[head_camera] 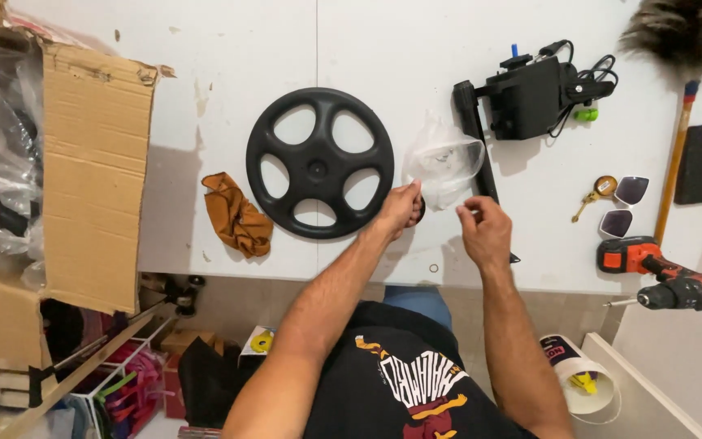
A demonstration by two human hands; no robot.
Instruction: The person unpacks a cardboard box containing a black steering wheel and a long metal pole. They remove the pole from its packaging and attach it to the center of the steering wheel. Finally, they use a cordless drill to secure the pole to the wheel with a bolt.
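Left hand (400, 207) pinching plastic bag (442, 158)

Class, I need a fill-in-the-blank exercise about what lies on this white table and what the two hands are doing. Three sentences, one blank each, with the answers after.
1. The left hand grips the edge of a crumpled clear plastic ____ that lies beside the round black plastic wheel.
2. Left of the wheel lies a crumpled cloth of ____ colour.
3. The orange and black power drill lies at the white table's ____ edge, beyond the right hand.

Missing words: bag; orange-brown; right
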